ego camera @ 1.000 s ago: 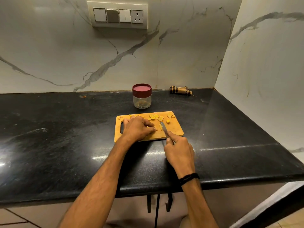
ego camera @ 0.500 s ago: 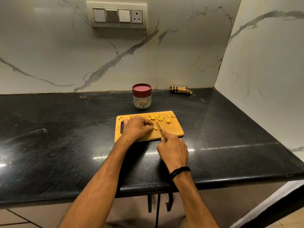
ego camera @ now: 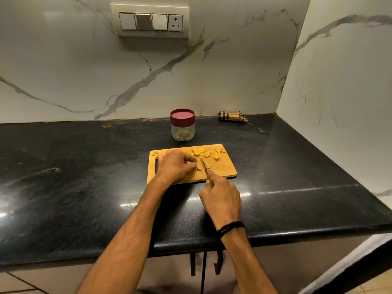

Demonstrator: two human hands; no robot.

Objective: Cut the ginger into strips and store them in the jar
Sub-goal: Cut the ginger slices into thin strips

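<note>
A wooden cutting board point(ego camera: 224, 169) lies on the black counter. Several yellow ginger slices point(ego camera: 200, 152) are scattered along its far edge. My left hand point(ego camera: 175, 166) rests on the board and pinches a ginger piece point(ego camera: 199, 166) with its fingertips. My right hand point(ego camera: 221, 197) grips a knife point(ego camera: 204, 164), its blade down on the board just right of that piece, with a few cut bits point(ego camera: 209, 165) beside it. A clear jar point(ego camera: 182, 130) with a dark red lid, closed, stands behind the board.
A rolled checked cloth point(ego camera: 232, 117) lies at the back right against the marble wall. A switch panel point(ego camera: 151, 21) is on the wall above. The counter point(ego camera: 74, 177) meets a side wall on the right, and its front edge runs beneath my forearms.
My right hand has shifted left and forward with the knife, bringing the blade against the ginger held by my left hand. The left hand has barely moved.
</note>
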